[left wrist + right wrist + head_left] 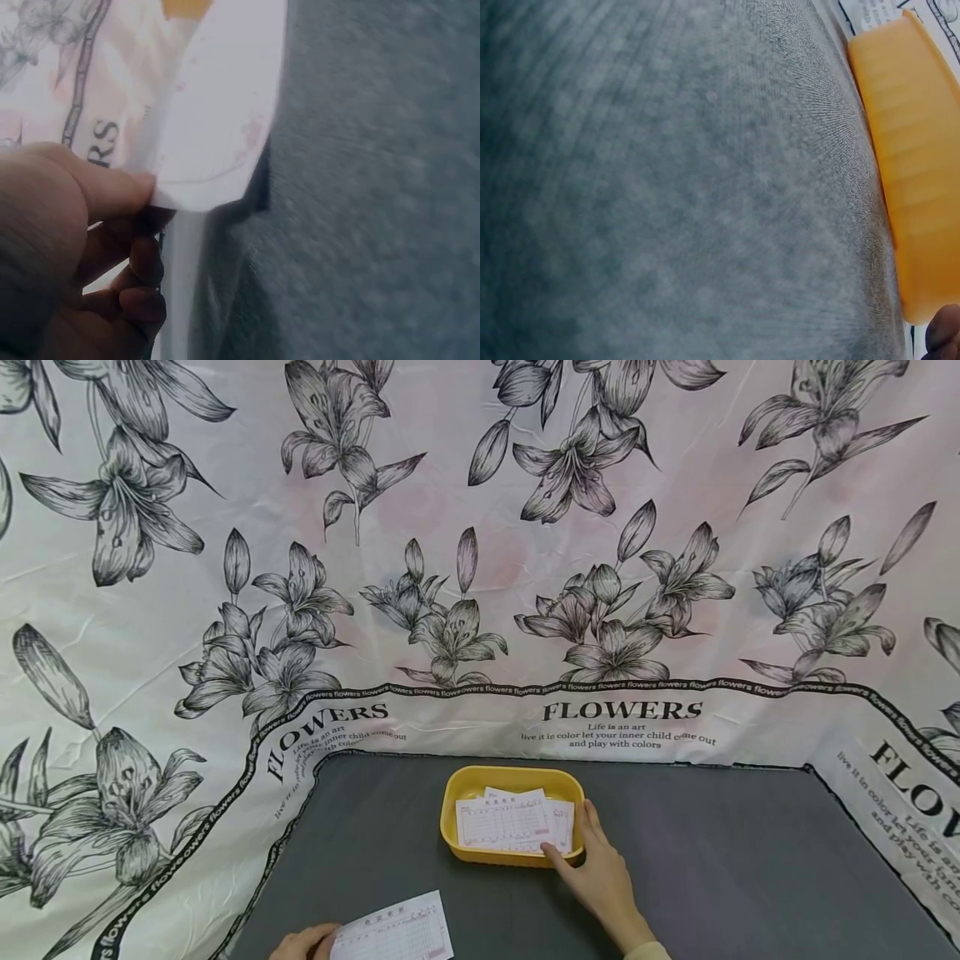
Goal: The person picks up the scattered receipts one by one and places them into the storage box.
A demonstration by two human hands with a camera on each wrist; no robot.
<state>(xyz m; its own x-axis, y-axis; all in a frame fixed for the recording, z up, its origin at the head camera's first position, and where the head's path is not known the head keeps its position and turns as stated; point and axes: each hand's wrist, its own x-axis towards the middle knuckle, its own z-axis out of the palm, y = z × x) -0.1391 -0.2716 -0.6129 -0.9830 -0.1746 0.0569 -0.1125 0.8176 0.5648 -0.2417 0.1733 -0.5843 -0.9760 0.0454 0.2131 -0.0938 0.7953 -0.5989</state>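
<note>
Low in the head view, my left hand (303, 942) pinches a white paper form (397, 931) printed with a table grid and a line of heading characters. The left wrist view shows the thumb on top of the paper's corner (214, 169) and the other fingers bent beneath. A yellow plastic tray (510, 860) with rounded corners holds several similar paper forms (501, 822), overlapping each other. My right hand (603, 872) grips the tray's right front corner, thumb at the front rim and fingers along the right side. The right wrist view catches the tray's ribbed outer wall (922, 180) and a fingertip.
A dark grey surface (712, 860) lies under the tray. Around it runs a white cloth (465, 727) with black lily drawings and "FLOWERS" lettering, rising as a backdrop behind and at both sides.
</note>
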